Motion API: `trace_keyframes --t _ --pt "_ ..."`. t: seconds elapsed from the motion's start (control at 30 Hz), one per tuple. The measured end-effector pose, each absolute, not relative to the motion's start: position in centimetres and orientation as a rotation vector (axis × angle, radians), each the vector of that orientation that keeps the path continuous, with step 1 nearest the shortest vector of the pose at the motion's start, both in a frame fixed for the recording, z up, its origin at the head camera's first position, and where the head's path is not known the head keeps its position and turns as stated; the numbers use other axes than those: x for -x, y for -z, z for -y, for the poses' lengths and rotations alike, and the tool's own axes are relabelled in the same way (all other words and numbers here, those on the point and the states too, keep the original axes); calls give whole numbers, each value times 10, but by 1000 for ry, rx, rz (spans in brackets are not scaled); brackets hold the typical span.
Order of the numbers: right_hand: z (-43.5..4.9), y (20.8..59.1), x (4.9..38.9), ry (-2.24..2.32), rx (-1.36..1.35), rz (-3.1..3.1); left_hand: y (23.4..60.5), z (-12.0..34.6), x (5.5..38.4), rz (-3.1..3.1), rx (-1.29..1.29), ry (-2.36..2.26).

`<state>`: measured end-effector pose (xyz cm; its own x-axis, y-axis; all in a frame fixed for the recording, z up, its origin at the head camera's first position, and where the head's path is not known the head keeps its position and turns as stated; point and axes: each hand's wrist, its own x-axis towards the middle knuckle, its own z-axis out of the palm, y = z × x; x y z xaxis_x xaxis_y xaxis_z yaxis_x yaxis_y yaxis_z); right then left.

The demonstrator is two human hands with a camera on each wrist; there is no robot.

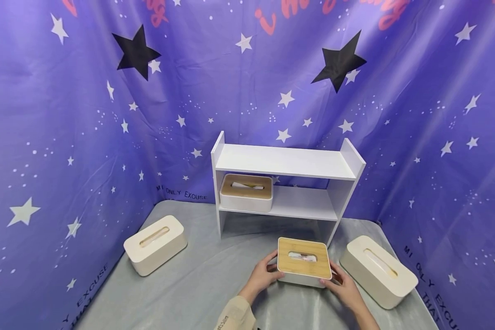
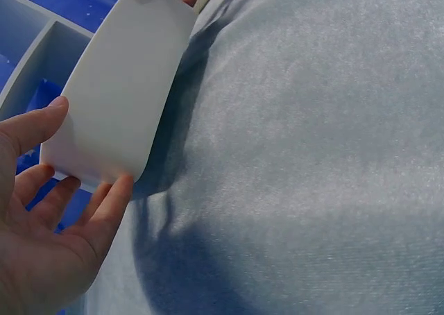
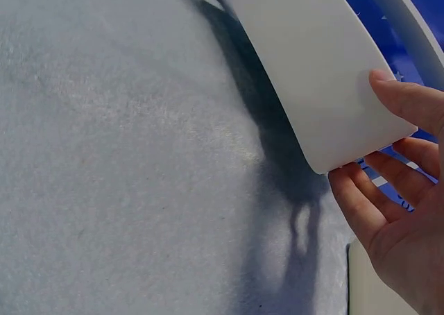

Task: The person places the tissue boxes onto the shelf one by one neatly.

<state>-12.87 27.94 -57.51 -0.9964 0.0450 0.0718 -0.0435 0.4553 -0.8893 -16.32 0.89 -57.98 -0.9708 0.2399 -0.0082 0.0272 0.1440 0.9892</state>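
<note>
Grasping the wooden-topped tissue box (image 1: pixel 304 269) between both hands, my left hand (image 1: pixel 265 277) and right hand (image 1: pixel 344 289) each set a thumb against its near side, the other fingers parted and bent round its ends. Right of it lies a white box (image 1: pixel 379 271); well to the left, another white box (image 1: pixel 156 247). Beyond stands a shelf (image 1: pixel 284 161), a second wooden-topped box (image 1: pixel 246 203) at its left.
</note>
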Motion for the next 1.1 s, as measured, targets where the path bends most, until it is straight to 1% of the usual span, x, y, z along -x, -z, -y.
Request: trace_keyframes --t 0.7,0.93,1.1 --pt "-275 553 128 -1534 -13 2637 563 -5 164 -2281 -344 -1981" --pt "-272 543 129 -1578 28 2643 559 -3 166 -2288 -380 -1999" --pt "-271 539 129 -1581 6 2630 555 -2 166 -2279 -387 -2025"
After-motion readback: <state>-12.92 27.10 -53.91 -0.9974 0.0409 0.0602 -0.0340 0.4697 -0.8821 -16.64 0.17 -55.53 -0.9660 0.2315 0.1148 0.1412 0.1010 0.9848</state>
